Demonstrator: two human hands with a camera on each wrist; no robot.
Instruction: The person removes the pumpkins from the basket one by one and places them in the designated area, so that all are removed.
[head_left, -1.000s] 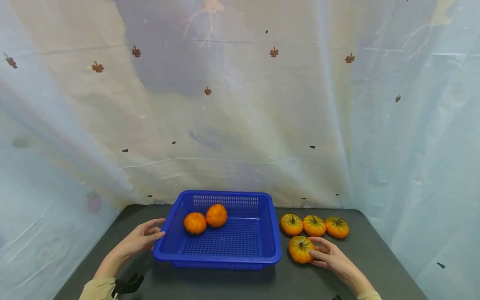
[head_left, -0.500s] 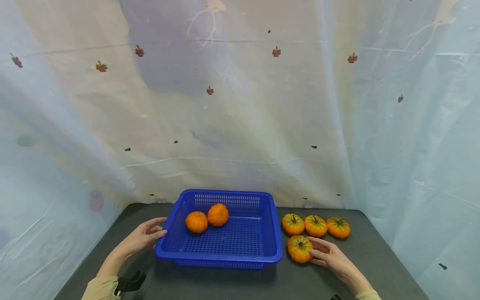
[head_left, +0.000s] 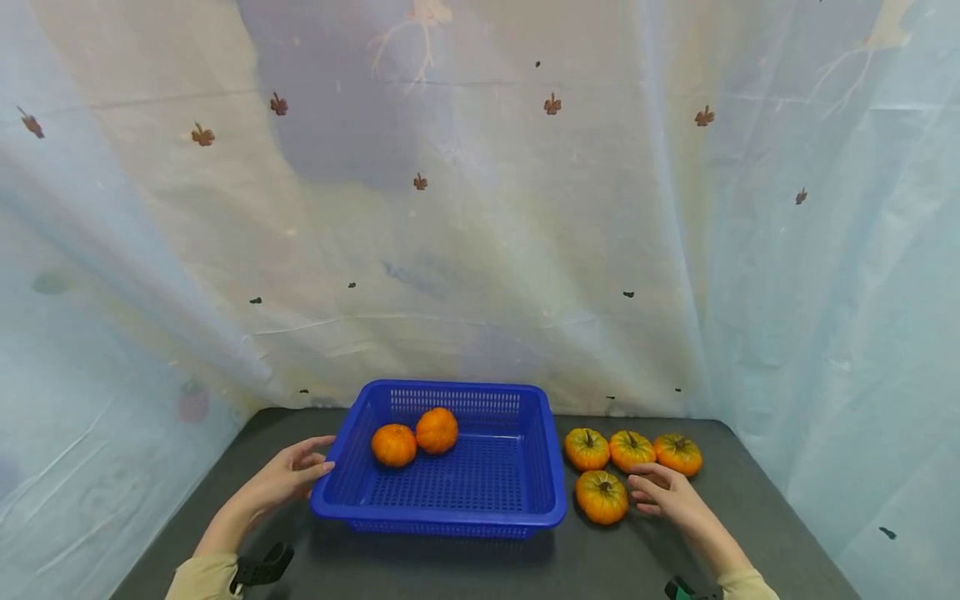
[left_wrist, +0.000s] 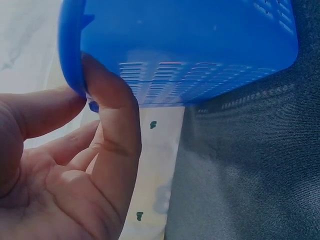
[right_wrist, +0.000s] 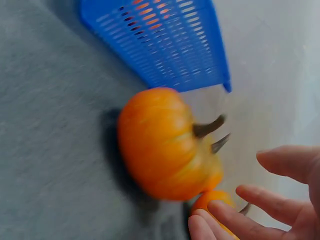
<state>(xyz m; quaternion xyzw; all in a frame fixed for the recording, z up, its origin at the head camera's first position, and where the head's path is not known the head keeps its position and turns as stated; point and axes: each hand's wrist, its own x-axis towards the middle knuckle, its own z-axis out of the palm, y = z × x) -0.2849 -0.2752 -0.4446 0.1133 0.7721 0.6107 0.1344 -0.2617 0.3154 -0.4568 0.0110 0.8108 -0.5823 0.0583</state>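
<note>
A blue plastic basket stands on the dark table with two orange pumpkins inside, towards its back left. My left hand pinches the basket's left rim; in the left wrist view the thumb and a bent finger close on that rim. To the right of the basket sits a small pumpkin with a dark stem. Just right of it is my right hand, fingers loosely bent and apart from the pumpkin. In the right wrist view nothing lies between the thumb and fingers.
A row of 3 more pumpkins lies behind the near one, close to the basket's right side. The grey-black table ends at a pale printed curtain that hangs behind and at both sides.
My right hand has let go of the near pumpkin and drawn back a little to the right. The pumpkin stays beside the basket. My left hand keeps hold of the rim.
</note>
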